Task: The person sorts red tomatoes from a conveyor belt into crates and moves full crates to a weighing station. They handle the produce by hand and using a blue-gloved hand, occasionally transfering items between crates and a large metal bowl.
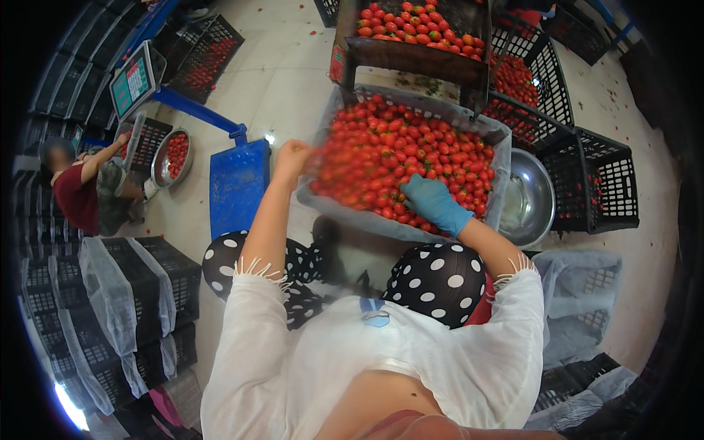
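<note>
White shirt (257, 381) below, left hand (292, 157) curls loosely, bent right hand (435, 202) touches tomatoes (396, 143).

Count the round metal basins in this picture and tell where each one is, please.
2: one basin right of the lined crate; another basin, holding tomatoes, at left near the co-worker. More may be hidden.

Left: blue platform scale (240, 187), display head (132, 84) at the far end of its blue bar. Past it, co-worker in dark red top (77, 198), seated or squatting, can't tell, near steel basin (162, 170). Lower left: stacked black mesh crates (180, 282), translucent film over some. Right: wide steel bowl (539, 192) on pale tile floor (293, 51). Lower right: film-covered crate (579, 293).
</note>
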Tool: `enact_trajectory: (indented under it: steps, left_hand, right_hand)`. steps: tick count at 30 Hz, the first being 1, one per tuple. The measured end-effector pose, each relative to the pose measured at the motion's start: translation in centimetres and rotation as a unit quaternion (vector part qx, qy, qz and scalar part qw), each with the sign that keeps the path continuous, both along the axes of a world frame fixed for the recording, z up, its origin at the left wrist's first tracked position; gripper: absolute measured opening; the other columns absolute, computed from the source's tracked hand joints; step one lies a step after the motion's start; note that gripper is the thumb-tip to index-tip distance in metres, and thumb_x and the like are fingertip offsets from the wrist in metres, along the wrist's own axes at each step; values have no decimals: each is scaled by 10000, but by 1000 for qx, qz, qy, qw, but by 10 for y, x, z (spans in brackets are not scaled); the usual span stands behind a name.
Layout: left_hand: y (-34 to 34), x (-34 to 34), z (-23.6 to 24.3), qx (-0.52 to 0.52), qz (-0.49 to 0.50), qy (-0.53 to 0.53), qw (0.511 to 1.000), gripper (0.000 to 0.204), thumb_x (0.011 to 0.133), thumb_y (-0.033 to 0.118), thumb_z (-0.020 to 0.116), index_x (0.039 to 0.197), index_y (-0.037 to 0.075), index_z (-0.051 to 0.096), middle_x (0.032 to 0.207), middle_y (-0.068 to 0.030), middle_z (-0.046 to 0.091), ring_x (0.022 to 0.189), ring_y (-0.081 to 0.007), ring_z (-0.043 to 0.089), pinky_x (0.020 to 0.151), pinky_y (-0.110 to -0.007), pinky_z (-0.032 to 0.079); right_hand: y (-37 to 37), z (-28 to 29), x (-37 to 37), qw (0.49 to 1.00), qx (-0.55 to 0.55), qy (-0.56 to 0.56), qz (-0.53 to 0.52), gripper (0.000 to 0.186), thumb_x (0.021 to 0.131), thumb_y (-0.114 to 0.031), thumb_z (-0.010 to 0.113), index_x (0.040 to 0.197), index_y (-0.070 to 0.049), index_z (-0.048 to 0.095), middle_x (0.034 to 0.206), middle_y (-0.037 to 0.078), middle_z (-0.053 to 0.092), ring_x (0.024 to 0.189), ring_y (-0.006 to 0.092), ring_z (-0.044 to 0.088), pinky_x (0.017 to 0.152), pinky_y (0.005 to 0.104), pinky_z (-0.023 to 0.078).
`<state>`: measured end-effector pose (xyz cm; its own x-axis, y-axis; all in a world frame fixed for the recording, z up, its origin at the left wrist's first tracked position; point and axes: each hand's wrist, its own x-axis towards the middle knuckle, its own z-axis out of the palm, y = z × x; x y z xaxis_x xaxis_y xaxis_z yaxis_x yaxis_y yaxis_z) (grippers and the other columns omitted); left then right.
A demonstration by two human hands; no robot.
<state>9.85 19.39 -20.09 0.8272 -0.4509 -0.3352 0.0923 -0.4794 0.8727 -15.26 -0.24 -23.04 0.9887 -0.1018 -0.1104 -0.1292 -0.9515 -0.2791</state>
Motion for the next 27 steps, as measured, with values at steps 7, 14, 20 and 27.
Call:
enact_trajectory:
  steps: [7,14,20,27]
  left_hand:
    - [1,-40,-38,346,-258,-335,837,202,771,137,530,943,57,600,847,-203,631,801,-360,618,665,-443,485]
    - [-5,-53,-31,339,-168,-316,870,303,723,146,586,1021,94,610,861,-187,633,825,-372,603,736,-473,471]
    - [-94,-176,80,-132,-170,170,962,418,788,75,618,1191,34,517,934,-87,618,612,-139,612,514,-223,509]
    - [-212,-401,159,-167,-552,100,811,1128,691,481,689,1382,-66,-16,1349,-374,184,1272,-434,248,1049,-400,231]
  right_hand:
    - [-13,0,-8,988,86,-129,-14,272,754,-202,627,991,-71,603,919,139,573,685,256,616,557,352,497]
    - [-29,18,-71,522,797,-122,-279,407,816,-220,613,1187,-82,515,841,36,585,700,129,566,555,230,463]
    - [-29,40,-202,305,751,-441,-386,403,805,-162,647,1167,-68,494,904,21,539,716,95,531,523,151,415]
    - [-21,133,-355,287,410,-680,-535,342,815,-244,641,1078,-52,536,868,40,533,694,143,506,651,265,478]
